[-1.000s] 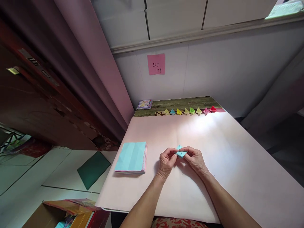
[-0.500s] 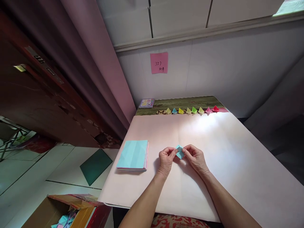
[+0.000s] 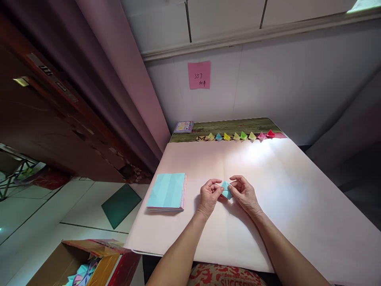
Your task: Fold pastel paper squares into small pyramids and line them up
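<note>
My left hand [image 3: 209, 195] and my right hand [image 3: 244, 193] meet over the middle of the pale pink sheet [image 3: 285, 206] that covers the table. Between their fingertips sits a small folded light-blue paper piece [image 3: 226, 189], pinched from both sides just above the sheet. A stack of square papers with a light-blue sheet on top [image 3: 167, 191] lies to the left of my left hand. Along the far edge stands a row of several small folded paper pieces [image 3: 240, 136] in yellow, blue, green, pink and red.
A small printed packet [image 3: 183, 126] lies at the far left corner on the wood-patterned tabletop [image 3: 238, 126]. A pink note [image 3: 199, 74] hangs on the wall. On the floor to the left lie a green mat [image 3: 121, 205] and an open cardboard box [image 3: 80, 264] holding folded papers.
The blue piece has been pressed smaller between my fingers, going from a flat triangle shape to a compact fold. Both hands stayed in place, and the view shifted slightly.
</note>
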The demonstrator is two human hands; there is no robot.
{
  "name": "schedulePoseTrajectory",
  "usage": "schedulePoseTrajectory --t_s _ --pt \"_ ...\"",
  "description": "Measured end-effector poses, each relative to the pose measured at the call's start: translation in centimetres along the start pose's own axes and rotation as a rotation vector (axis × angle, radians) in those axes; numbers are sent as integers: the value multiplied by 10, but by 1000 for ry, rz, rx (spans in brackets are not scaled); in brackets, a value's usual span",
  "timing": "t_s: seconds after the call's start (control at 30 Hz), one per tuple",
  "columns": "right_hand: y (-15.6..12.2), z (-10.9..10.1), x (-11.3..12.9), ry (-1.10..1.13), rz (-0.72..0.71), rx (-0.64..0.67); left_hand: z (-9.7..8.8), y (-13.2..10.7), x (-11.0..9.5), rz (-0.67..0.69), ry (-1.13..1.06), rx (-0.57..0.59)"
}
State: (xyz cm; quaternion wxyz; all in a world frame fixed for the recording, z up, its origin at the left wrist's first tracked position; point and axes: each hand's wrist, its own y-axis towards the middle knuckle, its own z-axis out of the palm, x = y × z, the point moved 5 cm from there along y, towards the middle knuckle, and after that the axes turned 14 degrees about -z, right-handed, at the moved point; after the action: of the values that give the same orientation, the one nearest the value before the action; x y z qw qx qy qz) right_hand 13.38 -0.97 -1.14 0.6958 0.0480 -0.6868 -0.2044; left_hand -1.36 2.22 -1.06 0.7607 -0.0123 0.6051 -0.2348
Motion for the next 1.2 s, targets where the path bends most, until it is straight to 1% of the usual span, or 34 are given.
schedulePoseTrajectory --t_s 0.1,0.17,0.27,0.37,0.47,0.63,0.73,0.83,0.93,1.0,1.2 --pt "-1 2 3 -8 3 71 1 -2 -1 -87 54 49" --pt "-2 6 6 6 18 129 1 -2 -2 -116 86 69" --pt "-3 9 10 72 47 154 -3 -1 -3 -96 47 46" --pt "-4 13 11 168 106 201 -8 1 -3 -44 -90 -21" --pt "-5 17 10 160 118 266 -11 2 -1 -33 -167 -42" --pt "-3 13 1 112 86 234 -11 2 1 -85 -178 -34" --pt "-3 10 -2 103 84 216 -11 2 -2 -75 -192 -19" --pt "-3 11 0 101 77 233 -11 1 -6 -63 -212 3" --pt "-3 12 5 99 65 255 -10 0 -8 -74 -187 23" --pt "-3 12 7 84 64 246 -10 -1 -8 -80 -172 33" --pt "-2 10 5 40 91 215 -12 3 -6 -70 -208 -10"
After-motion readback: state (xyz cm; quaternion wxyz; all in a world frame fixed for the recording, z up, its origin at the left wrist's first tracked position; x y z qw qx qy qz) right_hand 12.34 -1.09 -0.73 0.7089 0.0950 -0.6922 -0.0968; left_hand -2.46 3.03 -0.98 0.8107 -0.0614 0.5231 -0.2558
